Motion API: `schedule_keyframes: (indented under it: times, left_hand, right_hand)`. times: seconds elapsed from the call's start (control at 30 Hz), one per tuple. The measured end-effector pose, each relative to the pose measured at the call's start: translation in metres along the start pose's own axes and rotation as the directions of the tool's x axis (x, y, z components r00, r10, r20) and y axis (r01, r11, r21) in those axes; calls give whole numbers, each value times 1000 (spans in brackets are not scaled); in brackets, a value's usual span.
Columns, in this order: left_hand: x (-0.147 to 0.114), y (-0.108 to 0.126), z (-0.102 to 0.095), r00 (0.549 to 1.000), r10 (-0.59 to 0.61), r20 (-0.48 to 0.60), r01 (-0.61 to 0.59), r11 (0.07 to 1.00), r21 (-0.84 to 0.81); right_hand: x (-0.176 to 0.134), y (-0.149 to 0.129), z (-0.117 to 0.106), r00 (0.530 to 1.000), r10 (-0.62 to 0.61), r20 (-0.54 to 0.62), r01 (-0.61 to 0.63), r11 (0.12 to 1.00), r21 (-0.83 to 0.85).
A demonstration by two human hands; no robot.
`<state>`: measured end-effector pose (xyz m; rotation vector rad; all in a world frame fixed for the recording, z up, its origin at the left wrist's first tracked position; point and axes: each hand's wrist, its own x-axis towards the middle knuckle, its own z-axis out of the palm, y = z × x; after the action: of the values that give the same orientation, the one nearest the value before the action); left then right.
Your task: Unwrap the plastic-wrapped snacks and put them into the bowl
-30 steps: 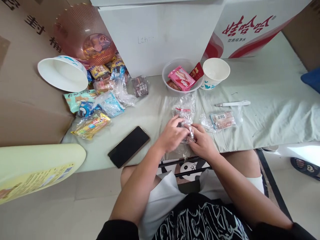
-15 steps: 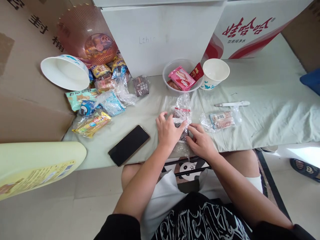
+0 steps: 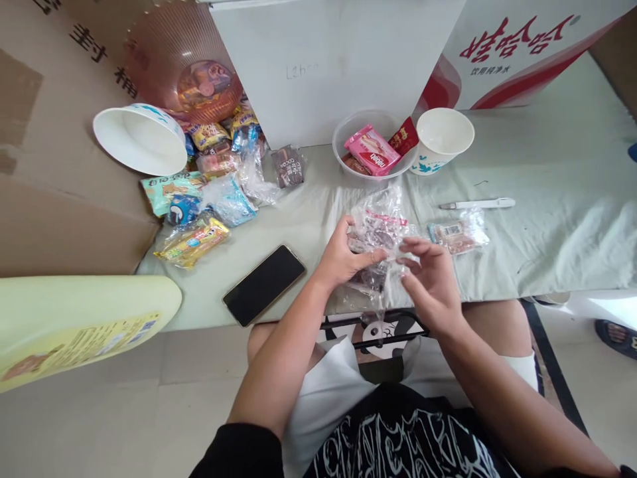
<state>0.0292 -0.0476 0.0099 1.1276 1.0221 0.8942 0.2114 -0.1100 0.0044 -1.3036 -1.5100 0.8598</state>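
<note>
Between my hands lies a dark snack packet with a red strip (image 3: 379, 234), loosely covered in crinkled clear plastic wrap (image 3: 387, 199). My left hand (image 3: 343, 255) grips its left side, the thumb across the top and the fingers curled at the far edge. My right hand (image 3: 432, 282) hovers at the right edge of the wrap, fingers spread and slightly bent. Whether its fingertips touch the film I cannot tell. Just right of that hand is another snack wrapped in clear film (image 3: 458, 234).
A white utility knife (image 3: 478, 204) lies to the right. Behind stand a clear bowl with pink and red packets (image 3: 341, 156) and a paper cup (image 3: 444, 136). A phone (image 3: 263, 284), wrapped snacks (image 3: 194, 242), a tilted paper bowl (image 3: 139, 141) and boxes (image 3: 333, 73) surround the spot.
My right hand has lifted off the packet and opened, moving right. The clear wrap now spreads wider over the packet. My left thumb has shifted across the top. The camera view has shifted slightly.
</note>
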Motion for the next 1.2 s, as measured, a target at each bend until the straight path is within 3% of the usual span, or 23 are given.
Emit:
schedule_keyframes:
  times: [0.03, 0.1, 0.17, 0.33, 0.47, 0.63, 0.7, 0.77, 0.87, 0.93, 1.07, 1.2]
  left_hand:
    - [-1, 2, 0, 998, -2, 63, 3, 1000, -11]
    - [-3, 4, 0, 986, -13, 166, 13, 1000, 2]
    - [-4, 6, 1, 981, -28, 191, 20, 999, 48]
    - [0, 1, -3, 1000, -18, 17, 16, 992, 128]
    - [2, -1, -10, 998, -11, -66, 19, 992, 124]
    - [0, 5, -13, 989, 52, -137, -74, 984, -160]
    - [0, 8, -15, 976, 58, -211, -124, 942, -312]
    - [1, 10, -18, 965, 15, -260, -130, 894, -428]
    - [1, 13, -20, 983, -92, -159, -6, 851, -526]
    - [-1, 15, -17, 989, -139, -44, 93, 835, -542]
    - [-2, 12, -8, 987, -144, 69, 159, 855, -493]
    - [0, 4, -1, 982, -163, 97, 186, 929, -320]
  right_hand:
    - [6, -5, 1, 998, 55, -26, -54, 998, 26]
    - [21, -13, 2, 988, 150, 31, -151, 988, 42]
    - [37, -19, 4, 980, 169, 102, -169, 986, -14]
    - [59, -20, 13, 990, -137, 38, 142, 939, -312]
    - [61, -13, 26, 949, -268, 168, 314, 862, -398]
    - [43, -13, 32, 903, -378, 205, 427, 842, -330]
    - [30, -12, 24, 873, -408, 269, 465, 861, -204]
    - [19, -7, 11, 870, -392, 298, 421, 906, -38]
    - [10, 2, -7, 930, -279, 238, 263, 960, 98]
    - [9, 6, -13, 931, -274, 239, 282, 959, 2]
    - [13, -1, -8, 811, -419, 408, 534, 814, -227]
    - [19, -9, 1, 758, -440, 480, 570, 806, -161]
